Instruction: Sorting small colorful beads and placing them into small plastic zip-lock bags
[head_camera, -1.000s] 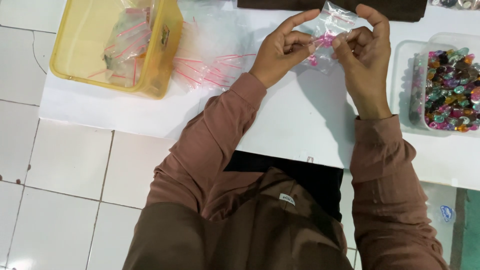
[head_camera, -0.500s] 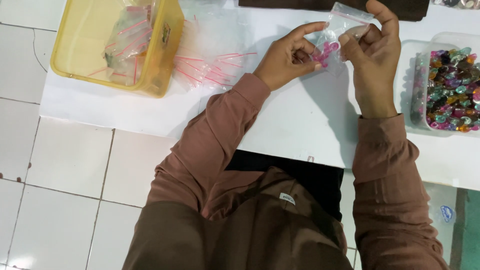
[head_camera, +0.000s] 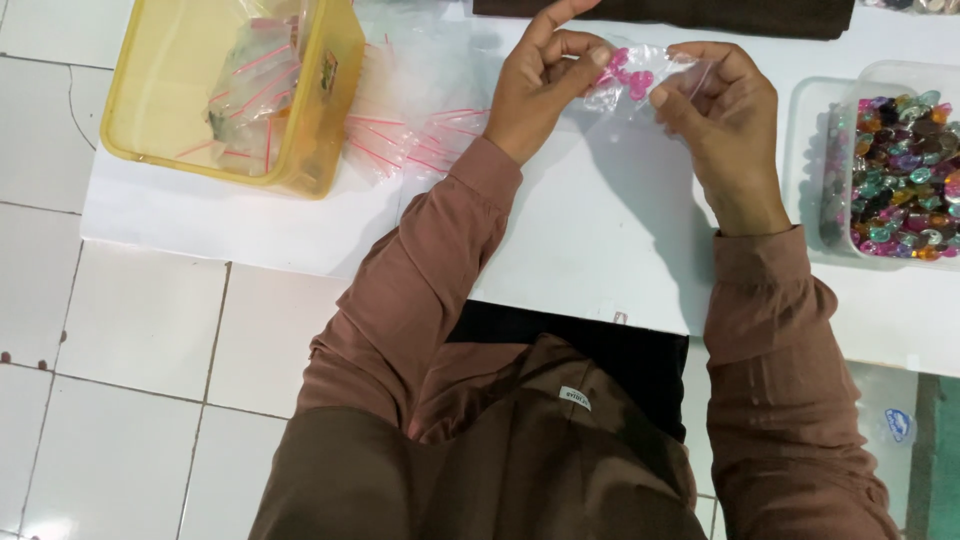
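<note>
Both hands hold 1 small clear bag of pink beads above the white surface. The left hand has its fingers pinched on one edge, the right hand on the other. A tub of coloured beads sits at right, a yellow tub at left.

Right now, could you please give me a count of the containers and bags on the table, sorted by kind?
Yellow plastic tub: 1
Clear tray of mixed coloured beads: 1
Small clear bag with pink beads, held between left hand and right hand: 1
Loose pile of empty clear bags with pink strips: 1 pile, single bags too overlapped to count
Total: 4
</note>
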